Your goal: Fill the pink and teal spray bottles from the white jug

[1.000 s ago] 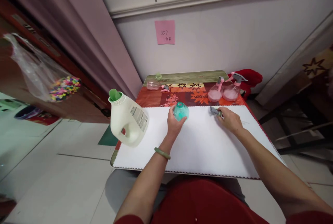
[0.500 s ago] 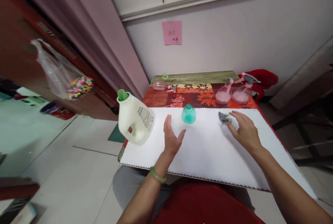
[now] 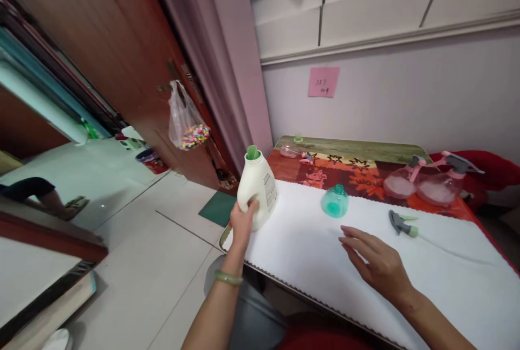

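Note:
My left hand (image 3: 242, 224) grips the handle of a cream-white detergent jug (image 3: 260, 190) with an open neck and a green spout, standing at the table's left edge. My right hand (image 3: 376, 263) hovers over the white sheet, fingers stretched, holding nothing. Just beyond its fingertips stands a small teal see-through bottle (image 3: 335, 202) with no top on it. A grey and green spray head (image 3: 401, 224) lies on the sheet to the right, its thin clear tube trailing off to the right.
Two pink spray bottles (image 3: 400, 183) stand at the table's back right. A clear bottle (image 3: 290, 150) lies at the back left near a green cap (image 3: 298, 138). A bag of colourful beads (image 3: 195, 136) hangs from the door handle. Part of another person's leg (image 3: 52, 201) shows far left.
My left hand has moved left from beside the teal bottle onto the jug's handle. My right hand has left the spray head and come toward the teal bottle. The view has turned left.

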Action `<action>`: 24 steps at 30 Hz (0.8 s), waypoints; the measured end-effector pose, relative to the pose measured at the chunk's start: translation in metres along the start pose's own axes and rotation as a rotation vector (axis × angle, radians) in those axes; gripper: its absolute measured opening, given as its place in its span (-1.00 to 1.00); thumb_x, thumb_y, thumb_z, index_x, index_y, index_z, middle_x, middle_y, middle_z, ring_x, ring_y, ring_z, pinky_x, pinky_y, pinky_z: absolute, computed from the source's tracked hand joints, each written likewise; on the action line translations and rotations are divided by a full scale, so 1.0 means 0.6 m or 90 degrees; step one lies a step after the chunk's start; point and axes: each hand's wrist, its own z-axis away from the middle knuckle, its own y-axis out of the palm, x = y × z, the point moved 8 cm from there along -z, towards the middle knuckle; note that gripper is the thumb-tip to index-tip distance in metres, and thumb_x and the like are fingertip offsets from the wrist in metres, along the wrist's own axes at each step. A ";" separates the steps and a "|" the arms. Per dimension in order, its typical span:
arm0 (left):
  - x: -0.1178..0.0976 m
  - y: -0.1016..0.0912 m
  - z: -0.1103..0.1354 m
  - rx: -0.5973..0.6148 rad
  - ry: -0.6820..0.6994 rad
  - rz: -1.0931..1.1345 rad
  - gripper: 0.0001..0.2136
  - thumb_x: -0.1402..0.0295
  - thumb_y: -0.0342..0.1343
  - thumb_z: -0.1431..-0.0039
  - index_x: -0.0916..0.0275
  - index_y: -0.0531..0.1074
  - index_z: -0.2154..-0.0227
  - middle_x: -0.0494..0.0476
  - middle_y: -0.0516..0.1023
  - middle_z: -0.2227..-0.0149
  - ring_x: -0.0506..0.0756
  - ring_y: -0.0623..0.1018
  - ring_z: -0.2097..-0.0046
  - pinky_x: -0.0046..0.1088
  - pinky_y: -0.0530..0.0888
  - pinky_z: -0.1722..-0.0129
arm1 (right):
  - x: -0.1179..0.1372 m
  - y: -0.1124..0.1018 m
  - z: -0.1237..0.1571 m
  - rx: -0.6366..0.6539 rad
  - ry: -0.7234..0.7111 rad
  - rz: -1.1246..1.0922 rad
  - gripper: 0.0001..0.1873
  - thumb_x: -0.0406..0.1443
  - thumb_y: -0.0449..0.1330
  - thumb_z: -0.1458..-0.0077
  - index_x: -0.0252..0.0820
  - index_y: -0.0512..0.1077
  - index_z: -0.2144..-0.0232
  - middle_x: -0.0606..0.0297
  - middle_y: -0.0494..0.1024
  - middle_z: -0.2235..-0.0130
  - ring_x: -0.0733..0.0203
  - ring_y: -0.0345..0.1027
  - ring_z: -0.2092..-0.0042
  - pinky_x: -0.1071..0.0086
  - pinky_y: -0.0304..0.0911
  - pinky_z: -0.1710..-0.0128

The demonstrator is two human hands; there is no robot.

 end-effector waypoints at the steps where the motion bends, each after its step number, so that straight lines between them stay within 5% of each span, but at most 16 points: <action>1: -0.004 0.004 -0.004 0.003 -0.003 0.013 -0.56 0.04 0.35 0.17 0.28 0.51 0.32 0.12 0.57 0.37 0.16 0.55 0.28 -0.28 0.49 0.22 | 0.011 0.007 -0.004 0.008 -0.001 -0.025 -0.65 -0.38 0.28 -0.13 0.12 0.58 0.06 0.28 0.66 -0.02 0.01 0.63 0.09 0.14 0.56 0.13; 7: -0.104 -0.018 -0.010 0.066 0.047 0.035 -0.59 0.07 0.33 0.11 0.29 0.57 0.27 0.08 0.59 0.37 0.09 0.50 0.34 -0.40 0.41 0.32 | 0.030 0.051 -0.039 0.075 0.162 -0.205 -0.69 -0.22 0.31 -0.15 0.09 0.53 0.02 0.19 0.61 -0.05 0.00 0.60 0.08 0.11 0.55 0.11; 12: -0.200 -0.051 0.022 0.159 0.117 -0.018 -0.68 0.08 0.35 0.10 0.22 0.57 0.38 0.02 0.56 0.42 0.08 0.48 0.36 -0.43 0.37 0.34 | 0.016 0.141 -0.076 0.173 0.418 -0.517 -0.12 0.01 0.39 -0.02 0.07 0.14 -0.31 -0.02 0.26 -0.36 -0.13 0.37 -0.24 -0.04 0.41 -0.12; 15: -0.210 -0.053 0.056 0.217 0.128 -0.054 -0.73 0.12 0.35 0.08 0.20 0.57 0.40 0.01 0.56 0.43 0.09 0.49 0.37 -0.44 0.35 0.38 | 0.024 0.191 -0.094 0.207 0.452 -0.668 0.07 0.05 0.43 0.07 0.09 0.01 -0.36 -0.07 0.13 -0.42 -0.17 0.30 -0.29 -0.08 0.38 -0.11; 20: -0.189 -0.031 0.112 0.271 0.136 -0.164 -0.77 0.15 0.35 0.09 0.17 0.53 0.45 -0.01 0.55 0.46 0.10 0.48 0.39 -0.42 0.34 0.38 | 0.033 0.258 -0.077 0.295 0.422 -0.819 -0.14 0.01 0.46 0.12 -0.12 0.31 -0.17 -0.03 0.52 -0.17 -0.14 0.50 -0.08 0.01 0.47 0.03; 24: -0.203 -0.010 0.132 0.300 0.210 -0.278 -0.75 0.09 0.26 -0.05 0.16 0.52 0.34 0.03 0.57 0.38 0.13 0.52 0.31 -0.35 0.40 0.25 | -0.011 0.295 -0.050 0.263 0.458 -0.831 -0.26 -0.02 0.50 0.22 -0.20 0.47 0.00 0.06 0.67 0.08 -0.12 0.57 0.06 0.04 0.48 0.10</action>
